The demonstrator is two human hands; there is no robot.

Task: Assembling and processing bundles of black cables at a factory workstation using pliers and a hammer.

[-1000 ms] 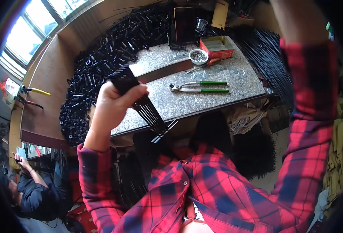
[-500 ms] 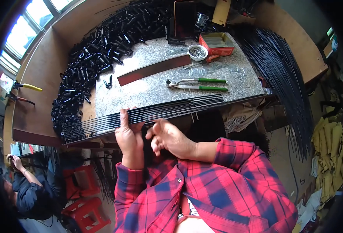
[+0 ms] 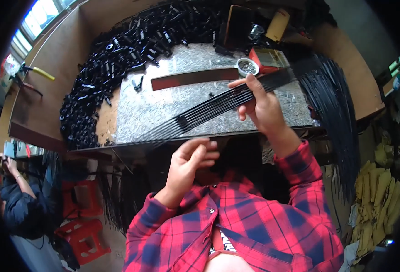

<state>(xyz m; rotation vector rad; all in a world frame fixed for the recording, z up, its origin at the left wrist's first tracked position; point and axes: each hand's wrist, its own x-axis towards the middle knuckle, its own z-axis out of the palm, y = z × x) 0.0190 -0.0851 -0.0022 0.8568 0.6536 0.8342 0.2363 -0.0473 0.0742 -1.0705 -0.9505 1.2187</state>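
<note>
A bundle of long, thin black rods [image 3: 217,104] slants over the tabletop, its lower left end blurred by motion. My right hand [image 3: 267,111] grips it toward its upper right part, thumb on top and fingers beneath. Below the table's front edge is my left hand [image 3: 186,165], its fingers loosely bent and apart, with nothing seen in them. A flat dark reddish strip [image 3: 193,78] lies behind the rods. Close to my right hand stands a small white cup [image 3: 247,66] of tiny metal pieces. The green-handled pliers are hidden now.
Black tubular parts [image 3: 118,59] are heaped along the table's back and left. More long black rods [image 3: 334,104] hang over the right edge. A red box [image 3: 272,59] stands behind the cup. At far left sit a co-worker [image 3: 25,204] and red stools [image 3: 84,240].
The rod bundle has passed from my left hand to my right, moving up and right and tilting more steeply. My left hand has let go and dropped below the table edge. The view has shifted slightly.
</note>
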